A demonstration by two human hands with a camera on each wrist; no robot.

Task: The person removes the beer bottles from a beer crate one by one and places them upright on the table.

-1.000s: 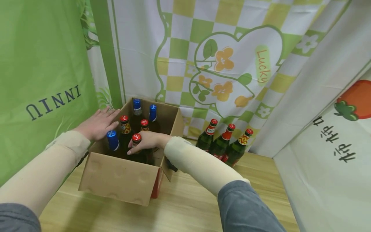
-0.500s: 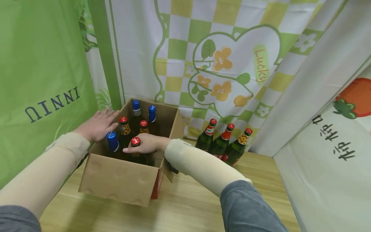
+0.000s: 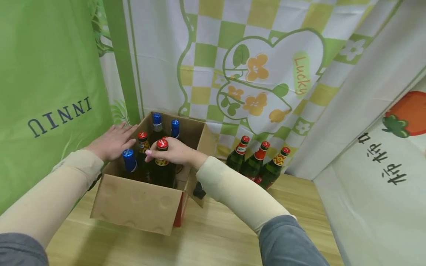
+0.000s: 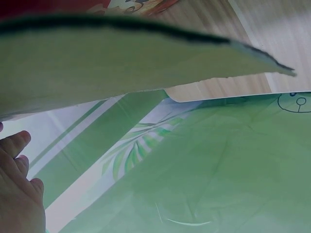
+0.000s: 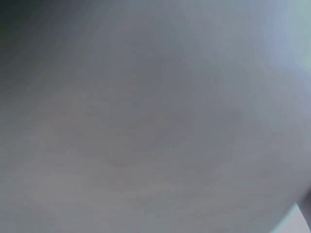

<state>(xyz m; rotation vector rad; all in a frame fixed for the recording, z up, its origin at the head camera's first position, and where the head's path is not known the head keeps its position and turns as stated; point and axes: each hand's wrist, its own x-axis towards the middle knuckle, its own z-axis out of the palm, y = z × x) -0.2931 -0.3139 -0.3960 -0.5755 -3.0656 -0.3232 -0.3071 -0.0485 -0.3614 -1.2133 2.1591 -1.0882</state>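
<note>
My right hand grips the neck of a red-capped beer bottle at the front of an open cardboard box. The bottle's cap stands above the thumb, its lower part down inside the box. On the box's left edge rests my left hand, fingers extended. Around the held bottle stand other bottles: a blue-capped bottle at front left, a red-capped bottle behind it, and two blue-capped ones at the back. Another red cap is mostly hidden behind my right hand. The right wrist view is a grey blur.
Three green beer bottles with red caps stand right of the box on the wooden surface. A printed curtain hangs behind, a green cloth at left, a white panel at right. The front flap hangs outward.
My right hand has risen slightly with the red-capped bottle, so more of its neck and label shows above the box's front edge. The left hand has stayed on the edge.
</note>
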